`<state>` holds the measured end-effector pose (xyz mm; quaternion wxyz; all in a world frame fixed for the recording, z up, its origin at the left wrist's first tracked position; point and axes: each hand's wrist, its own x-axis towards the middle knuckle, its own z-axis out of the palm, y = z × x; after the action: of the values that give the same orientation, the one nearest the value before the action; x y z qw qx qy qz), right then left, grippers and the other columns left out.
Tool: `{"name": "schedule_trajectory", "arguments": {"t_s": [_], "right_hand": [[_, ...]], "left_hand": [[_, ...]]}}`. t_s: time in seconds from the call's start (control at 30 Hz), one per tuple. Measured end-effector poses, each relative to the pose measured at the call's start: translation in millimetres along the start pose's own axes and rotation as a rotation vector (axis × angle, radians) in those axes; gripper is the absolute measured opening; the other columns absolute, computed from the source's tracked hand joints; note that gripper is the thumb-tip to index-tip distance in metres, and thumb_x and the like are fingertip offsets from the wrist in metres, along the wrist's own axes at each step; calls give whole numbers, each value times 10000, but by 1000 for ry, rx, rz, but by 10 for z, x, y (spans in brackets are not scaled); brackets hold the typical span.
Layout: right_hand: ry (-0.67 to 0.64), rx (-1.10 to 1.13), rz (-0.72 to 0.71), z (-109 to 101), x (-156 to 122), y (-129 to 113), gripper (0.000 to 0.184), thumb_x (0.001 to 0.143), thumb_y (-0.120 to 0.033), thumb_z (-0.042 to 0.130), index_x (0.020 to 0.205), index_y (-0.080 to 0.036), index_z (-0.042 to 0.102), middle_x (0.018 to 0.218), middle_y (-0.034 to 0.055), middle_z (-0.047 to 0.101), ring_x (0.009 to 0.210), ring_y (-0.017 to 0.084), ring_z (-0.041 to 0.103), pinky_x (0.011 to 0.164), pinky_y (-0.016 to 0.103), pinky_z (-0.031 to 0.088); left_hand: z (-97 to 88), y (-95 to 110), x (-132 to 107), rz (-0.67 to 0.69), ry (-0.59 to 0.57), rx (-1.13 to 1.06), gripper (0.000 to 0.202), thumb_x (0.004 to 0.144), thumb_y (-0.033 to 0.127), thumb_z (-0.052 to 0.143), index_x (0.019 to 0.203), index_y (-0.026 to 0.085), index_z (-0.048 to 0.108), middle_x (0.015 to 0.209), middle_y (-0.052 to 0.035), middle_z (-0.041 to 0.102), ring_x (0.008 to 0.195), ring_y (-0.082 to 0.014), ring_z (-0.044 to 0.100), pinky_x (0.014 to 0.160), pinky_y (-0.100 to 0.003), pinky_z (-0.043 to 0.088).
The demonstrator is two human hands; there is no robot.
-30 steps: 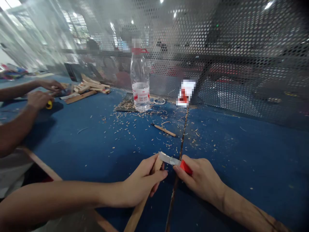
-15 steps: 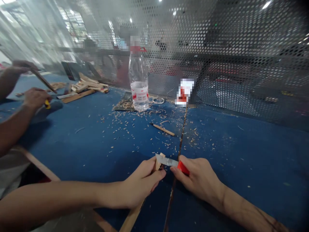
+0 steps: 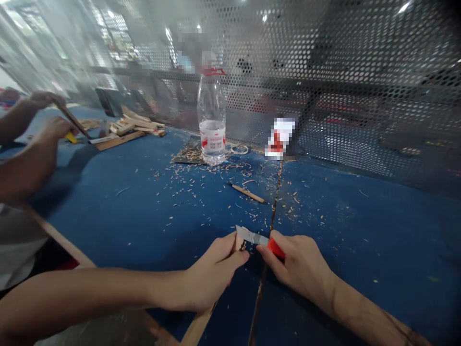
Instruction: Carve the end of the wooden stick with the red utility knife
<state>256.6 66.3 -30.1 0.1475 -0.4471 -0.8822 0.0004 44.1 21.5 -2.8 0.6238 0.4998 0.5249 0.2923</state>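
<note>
Your left hand (image 3: 215, 273) holds a wooden strip (image 3: 198, 327) near its upper end, fingers curled snugly about it. The strip is located over the near part of the bench (image 3: 126, 206), tilted, its lower length running down toward you and out of view. Your right hand (image 3: 301, 262) has its fingers wrapped closed on the utility knife (image 3: 276, 248); the blade (image 3: 254, 237) lies across the strip's upper end, close to your left fingertips. Whether the edge has bitten in cannot be told.

Handling, as judged: the strip should be light, stiff and not slippery, though its corners may splinter. A dark, ragged mark (image 3: 242, 245) shows beside your thumb; whether notch or stain is unclear, so treat it as possibly weak. Grip the strip lower on its shaft, well clear of the edge. Take the knife by its handle only; the thin blade may snap if twisted. Wood shavings (image 3: 190, 154) lie farther back.
</note>
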Motion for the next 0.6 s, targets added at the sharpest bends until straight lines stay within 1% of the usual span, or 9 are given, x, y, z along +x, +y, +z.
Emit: {"name": "schedule_trajectory", "arguments": {"t_s": [0.1, 0.2, 0.3, 0.37, 0.5, 0.6], "right_hand": [[15, -34, 71, 10, 25, 23, 452, 1069, -549, 350, 739, -277, 497, 503, -22, 570, 434, 168, 525, 518, 321, 234], [10, -12, 108, -11, 40, 39, 433, 1066, -539, 357, 746, -281, 493, 506, -32, 550, 450, 167, 523, 525, 305, 247], [-4, 56, 102, -50, 29, 25, 441, 1072, -520, 341, 721, -284, 466, 493, -40, 520, 447, 163, 502, 526, 306, 255], [-16, 85, 80, -73, 15, -5, 452, 1079, -509, 334, 711, -282, 465, 491, -37, 520, 442, 161, 486, 527, 318, 250], [-34, 35, 43, -105, 4, -80, 452, 1065, -543, 386, 734, -269, 525, 534, -20, 587, 440, 153, 469, 536, 340, 220], [-81, -4, 48, -129, 17, -108, 451, 1062, -546, 405, 736, -265, 540, 539, -26, 594, 446, 146, 468, 540, 340, 205]], "left_hand": [[10, 15, -12, -10, 36, -9, 217, 909, 439, 586, 905, 242, 494, 499, 116, 350, 422, -102, 283, 401, -232, 263], [10, 13, -3, 26, 61, 7, 181, 921, 404, 555, 897, 239, 482, 516, 113, 357, 432, -102, 288, 419, -238, 270], [2, 10, 18, 75, 63, 27, 153, 931, 371, 533, 881, 238, 478, 521, 107, 366, 448, -107, 302, 443, -251, 276], [-1, 14, 30, 84, 50, 28, 140, 928, 356, 539, 884, 239, 477, 528, 108, 370, 453, -109, 305, 450, -258, 276], [10, 15, 40, 74, 38, 12, 161, 930, 356, 551, 852, 245, 464, 540, 107, 369, 451, -107, 293, 452, -269, 270], [18, -3, 41, 61, 50, 1, 218, 933, 386, 585, 824, 246, 459, 548, 101, 382, 464, -108, 305, 462, -274, 267]]}}
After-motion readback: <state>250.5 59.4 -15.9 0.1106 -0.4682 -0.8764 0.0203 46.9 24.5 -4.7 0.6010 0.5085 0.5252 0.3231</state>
